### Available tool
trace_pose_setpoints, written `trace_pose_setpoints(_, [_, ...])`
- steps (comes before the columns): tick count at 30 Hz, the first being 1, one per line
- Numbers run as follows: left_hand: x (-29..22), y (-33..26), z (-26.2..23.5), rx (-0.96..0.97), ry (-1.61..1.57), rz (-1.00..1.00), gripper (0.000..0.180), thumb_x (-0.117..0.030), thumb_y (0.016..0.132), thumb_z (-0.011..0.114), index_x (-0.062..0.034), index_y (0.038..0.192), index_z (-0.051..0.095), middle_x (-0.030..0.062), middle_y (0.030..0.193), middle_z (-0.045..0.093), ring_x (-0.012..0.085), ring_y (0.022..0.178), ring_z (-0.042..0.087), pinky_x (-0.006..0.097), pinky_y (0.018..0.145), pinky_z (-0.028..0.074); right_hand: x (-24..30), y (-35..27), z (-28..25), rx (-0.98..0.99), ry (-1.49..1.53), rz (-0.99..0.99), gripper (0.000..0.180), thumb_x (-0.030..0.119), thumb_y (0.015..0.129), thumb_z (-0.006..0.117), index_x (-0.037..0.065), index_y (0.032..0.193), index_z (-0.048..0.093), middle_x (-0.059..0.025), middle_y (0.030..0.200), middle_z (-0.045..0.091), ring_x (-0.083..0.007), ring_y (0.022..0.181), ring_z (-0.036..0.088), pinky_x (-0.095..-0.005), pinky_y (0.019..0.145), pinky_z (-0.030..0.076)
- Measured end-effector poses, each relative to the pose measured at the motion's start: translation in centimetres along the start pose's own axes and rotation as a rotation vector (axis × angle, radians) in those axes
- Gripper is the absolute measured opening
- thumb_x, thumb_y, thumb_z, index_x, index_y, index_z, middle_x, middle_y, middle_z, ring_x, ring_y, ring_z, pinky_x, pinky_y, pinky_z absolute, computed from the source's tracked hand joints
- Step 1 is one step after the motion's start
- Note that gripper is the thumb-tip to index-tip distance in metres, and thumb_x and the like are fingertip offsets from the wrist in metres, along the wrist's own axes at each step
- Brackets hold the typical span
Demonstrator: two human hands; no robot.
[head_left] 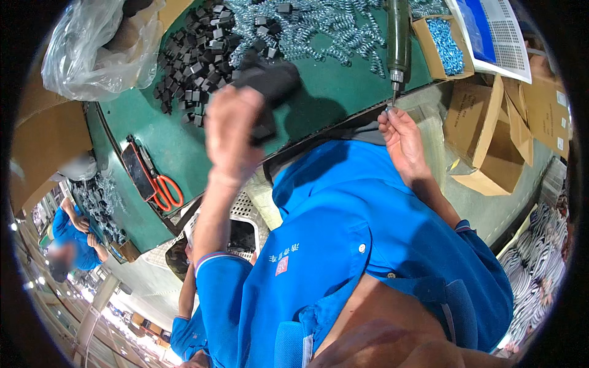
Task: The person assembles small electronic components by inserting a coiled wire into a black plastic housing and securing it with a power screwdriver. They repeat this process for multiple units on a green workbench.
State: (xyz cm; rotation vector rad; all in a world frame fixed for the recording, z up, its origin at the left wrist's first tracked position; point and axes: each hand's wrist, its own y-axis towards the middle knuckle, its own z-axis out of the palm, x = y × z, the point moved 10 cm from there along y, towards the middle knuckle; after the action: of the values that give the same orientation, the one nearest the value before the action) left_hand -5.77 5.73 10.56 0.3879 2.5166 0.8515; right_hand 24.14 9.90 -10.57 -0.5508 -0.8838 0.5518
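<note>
My left hand (236,126), smeared by motion, grips a chunky black plastic part (270,83) above the green tabletop. My right hand (403,138) is closed in a pinch at the bit of a hanging power screwdriver (399,43). Between its thumb and finger shows a small bluish metal piece, seemingly a screw (389,110), right at the bit's tip. Left of the black part lies a heap of small black blocks (193,76). Shiny coil springs (337,27) spread over the table's far side. An open carton of bluish screws (445,48) stands right of the screwdriver.
Scissors with orange handles (165,191) and a phone (136,170) lie at the table's left. A clear plastic bag (101,55) sits at the far left. Open cardboard boxes (491,135) stand on the right. Co-workers in blue (73,233) are on the left; a white basket (248,211) stands below the table.
</note>
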Motion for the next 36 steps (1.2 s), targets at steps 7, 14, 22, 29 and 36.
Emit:
trace_pose_setpoints(7, [-7.9, -4.1, 6.1, 0.215, -0.297, 0.271, 0.036, -0.001, 0.070, 0.074, -0.0024, 0.106, 0.070, 0.0089, 0.098, 0.059, 0.0280, 0.103, 0.062, 0.053, 0.100, 0.044, 0.3, 0.7, -1.0, 0.024, 0.078, -0.014, 0.006, 0.008, 0.096, 0.058, 0.005, 0.101, 0.059, -0.0096, 0.099, 0.067, -0.0197, 0.094, 0.067, -0.0285, 0.082, 0.056])
trace_pose_setpoints(14, [-7.2, -4.7, 7.1, 0.274, -0.335, 0.245, 0.035, -0.001, 0.072, 0.070, -0.0015, 0.107, 0.068, 0.0111, 0.098, 0.059, 0.0300, 0.103, 0.062, 0.053, 0.099, 0.045, 0.1, 0.5, -0.9, -0.015, 0.119, -0.010, 0.006, 0.006, 0.095, 0.058, 0.006, 0.102, 0.059, -0.0097, 0.101, 0.067, -0.0210, 0.097, 0.067, -0.0297, 0.083, 0.057])
trace_pose_setpoints(22, [0.0, -12.2, 9.7, -0.384, -1.109, -1.424, 0.046, 0.002, 0.075, 0.077, -0.0021, 0.114, 0.053, 0.0062, 0.102, 0.059, 0.0137, 0.091, 0.059, 0.028, 0.079, 0.050, 0.3, 0.6, -0.7, 0.029, 0.186, -0.028, 0.008, 0.004, 0.096, 0.056, 0.005, 0.103, 0.059, -0.0103, 0.104, 0.067, -0.0204, 0.101, 0.066, -0.0292, 0.085, 0.057])
trace_pose_setpoints(29, [-4.7, -14.0, 11.7, -0.018, -1.591, -1.686, 0.058, -0.046, 0.103, 0.038, 0.0064, 0.124, 0.049, 0.0210, 0.113, 0.062, 0.0309, 0.105, 0.065, 0.041, 0.087, 0.058, 0.4, 0.4, -0.4, 0.016, 0.184, -0.034, 0.008, 0.005, 0.096, 0.056, 0.005, 0.104, 0.058, -0.0099, 0.102, 0.067, -0.0204, 0.101, 0.066, -0.0294, 0.087, 0.056])
trace_pose_setpoints(36, [-7.2, -11.5, 10.7, 0.721, -1.389, -1.318, 0.039, -0.029, 0.102, 0.050, 0.0056, 0.118, 0.060, 0.0160, 0.096, 0.069, 0.0226, 0.086, 0.071, 0.031, 0.062, 0.057, -0.2, 0.2, -0.8, -0.051, 0.174, -0.034, 0.008, 0.005, 0.096, 0.057, 0.005, 0.104, 0.058, -0.0098, 0.101, 0.067, -0.0209, 0.100, 0.066, -0.0303, 0.087, 0.055])
